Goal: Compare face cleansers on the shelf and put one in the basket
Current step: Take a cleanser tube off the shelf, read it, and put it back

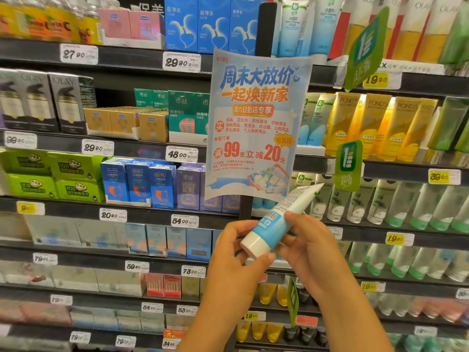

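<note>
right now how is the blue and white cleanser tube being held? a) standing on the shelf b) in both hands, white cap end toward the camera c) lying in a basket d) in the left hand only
b: the left hand and right hand both grip the cleanser tube, its white cap nearest the camera.

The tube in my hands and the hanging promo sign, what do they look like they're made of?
Tube: probably soft plastic, matte white and blue, flat crimped end; its white cap looks like smooth, harder plastic. Promo sign: likely thin glossy paper or film, since its edges curl and catch light.
</note>
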### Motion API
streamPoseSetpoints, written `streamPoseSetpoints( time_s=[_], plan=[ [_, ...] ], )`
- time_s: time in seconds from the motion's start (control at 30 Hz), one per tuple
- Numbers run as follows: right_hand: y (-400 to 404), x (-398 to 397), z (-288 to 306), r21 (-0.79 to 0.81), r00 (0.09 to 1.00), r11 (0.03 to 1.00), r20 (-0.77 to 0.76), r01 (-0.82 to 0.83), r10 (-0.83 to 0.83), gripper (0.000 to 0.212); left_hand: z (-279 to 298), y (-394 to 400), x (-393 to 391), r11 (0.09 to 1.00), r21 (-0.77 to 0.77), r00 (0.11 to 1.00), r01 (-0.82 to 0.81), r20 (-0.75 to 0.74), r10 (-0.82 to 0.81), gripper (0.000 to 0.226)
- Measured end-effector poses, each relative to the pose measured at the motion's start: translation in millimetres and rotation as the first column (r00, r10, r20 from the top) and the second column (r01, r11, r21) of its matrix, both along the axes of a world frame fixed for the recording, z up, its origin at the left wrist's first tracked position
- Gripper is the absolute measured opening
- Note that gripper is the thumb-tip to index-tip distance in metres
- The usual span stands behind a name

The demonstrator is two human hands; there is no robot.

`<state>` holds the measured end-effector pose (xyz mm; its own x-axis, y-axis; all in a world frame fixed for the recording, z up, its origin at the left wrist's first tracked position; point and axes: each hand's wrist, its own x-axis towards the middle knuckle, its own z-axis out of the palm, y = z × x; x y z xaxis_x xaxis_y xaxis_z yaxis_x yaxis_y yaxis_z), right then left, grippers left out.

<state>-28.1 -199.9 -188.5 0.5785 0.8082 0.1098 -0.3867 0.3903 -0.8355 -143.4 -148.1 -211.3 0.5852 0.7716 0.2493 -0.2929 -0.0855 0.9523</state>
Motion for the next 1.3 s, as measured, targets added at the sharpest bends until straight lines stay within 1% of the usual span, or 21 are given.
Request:
streamPoseSetpoints(
  time_s=[0.13,0.23,0.33,0.4,0.47,0.53,0.57,0.63,0.67,0.73,0.77,0.87,0.93,1.0,1.07,1.13,1.17,1.3],
  plan=[
    [-0.1,0.8,0.2,0.016,0.999,1.000,-0.046,0.005,-0.004,0.017,0.0,0.5,0.1,0.999,0.035,1.000,-0.008,-0.008,0.008,0.045],
    [-0.6,1.4,0.0,0.011,1.000,1.000,-0.017,-0.012,0.012,0.018,0.6,0.2,0.3,1.000,0.027,1.000,-0.009,-0.016,0.010,0.043],
    [-1.3,0.8,5.8,-0.003,0.997,0.999,0.066,-0.047,0.047,0.027,-0.1,1.1,0.2,0.999,-0.049,1.000,0.001,-0.007,-0.001,0.038],
    [-1.2,2.0,9.9,-0.007,0.995,0.998,0.084,-0.056,0.056,0.029,-0.6,2.1,-0.8,0.986,-0.158,0.999,0.044,0.030,-0.040,0.035],
    [-1.0,3.9,12.2,-0.007,0.996,0.998,0.070,-0.057,0.057,0.025,0.2,3.4,-1.9,0.931,-0.331,0.984,0.156,0.135,-0.117,0.043],
    [-1.0,5.6,12.6,-0.008,0.997,0.999,0.055,-0.050,0.050,0.024,1.7,3.5,-2.0,0.830,-0.487,0.951,0.273,0.264,-0.158,0.051],
    [-1.3,6.3,12.2,-0.011,0.997,0.999,0.057,-0.050,0.050,0.023,3.2,3.0,-2.4,0.787,-0.534,0.939,0.309,0.300,-0.165,0.051],
    [-1.4,6.9,10.9,-0.019,0.997,0.999,0.053,-0.048,0.049,0.019,7.5,1.4,-3.6,0.727,-0.587,0.926,0.357,0.323,-0.195,0.044],
    [-1.1,6.9,10.1,-0.023,0.998,0.999,0.044,-0.049,0.050,0.018,9.5,0.8,-4.4,0.702,-0.603,0.920,0.380,0.328,-0.216,0.035],
    [-0.4,7.3,8.4,-0.040,0.998,0.998,0.032,-0.045,0.046,0.026,14.0,-0.6,-5.5,0.638,-0.638,0.898,0.431,0.370,-0.237,0.020],
    [-0.1,7.6,7.6,-0.056,0.999,0.998,0.031,-0.040,0.041,0.029,16.2,-1.0,-5.9,0.607,-0.657,0.890,0.448,0.393,-0.232,0.023],
    [0.1,8.2,7.1,-0.096,0.999,0.995,0.022,-0.029,0.031,0.031,19.3,-1.9,-4.9,0.547,-0.688,0.875,0.477,0.427,-0.226,0.040],
    [-0.4,9.2,7.4,-0.103,1.000,0.994,0.004,-0.028,0.028,0.032,21.6,-3.8,-3.9,0.519,-0.695,0.864,0.498,0.449,-0.229,0.042],
    [-1.2,10.9,7.7,-0.111,1.000,0.994,-0.007,-0.024,0.023,0.035,23.3,-5.0,-1.8,0.507,-0.701,0.862,0.502,0.451,-0.229,0.039],
    [-3.3,13.3,8.4,-0.121,1.000,0.993,-0.011,-0.008,0.007,0.038,24.5,-6.4,0.6,0.510,-0.688,0.855,0.516,0.452,-0.255,0.031],
    [-7.3,16.8,9.8,-0.121,1.000,0.993,-0.009,0.005,-0.006,0.037,24.5,-8.8,4.2,0.521,-0.669,0.846,0.531,0.450,-0.284,0.025],
    [-10.2,18.9,10.6,-0.115,1.000,0.993,-0.003,0.008,-0.008,0.034,24.0,-10.1,6.3,0.531,-0.664,0.849,0.527,0.442,-0.291,0.027],
    [-24.7,27.9,15.8,-0.086,0.998,0.996,0.064,0.010,-0.005,0.032,20.6,-16.0,16.9,0.639,-0.612,0.885,0.466,0.337,-0.323,0.039]
  ],
)
